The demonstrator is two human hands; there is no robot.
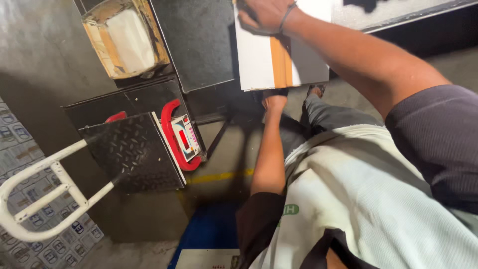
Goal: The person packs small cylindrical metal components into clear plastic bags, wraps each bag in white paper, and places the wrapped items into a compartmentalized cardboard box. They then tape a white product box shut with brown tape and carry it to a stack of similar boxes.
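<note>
Both hands hold a white box (pixel 279 60) — right hand (pixel 264 15) clamped on top, left hand (pixel 274 102) seemingly gripping underneath.

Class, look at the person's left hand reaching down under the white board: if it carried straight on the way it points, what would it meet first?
The left hand points up the picture at the lower edge of the white board, which it seems to touch already. Depth is unclear, so contact is not certain. The right hand rests on the board's top.
</note>
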